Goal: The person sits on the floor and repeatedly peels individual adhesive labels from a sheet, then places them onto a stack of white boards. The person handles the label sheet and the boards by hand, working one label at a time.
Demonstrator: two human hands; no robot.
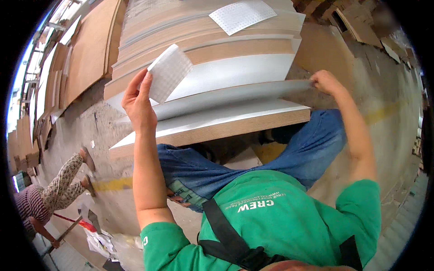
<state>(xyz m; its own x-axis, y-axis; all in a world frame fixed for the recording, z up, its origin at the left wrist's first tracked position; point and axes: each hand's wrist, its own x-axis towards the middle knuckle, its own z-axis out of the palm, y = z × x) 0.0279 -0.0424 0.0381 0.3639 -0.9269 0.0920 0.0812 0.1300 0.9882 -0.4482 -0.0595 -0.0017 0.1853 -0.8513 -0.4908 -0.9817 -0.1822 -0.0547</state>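
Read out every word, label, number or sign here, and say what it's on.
Green shirt: white lettering on the chest, not copied here.
Left sleeve: part of a white mark.
Sheet in left hand: faint pattern, too small to read.
Other sheet, on the stack: marks too small to read.

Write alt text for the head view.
Seen from above, the left hand holds up a small white sheet while the right hand grips the end of a pale panel amid stacked brown-edged boards. Another person is at lower left.
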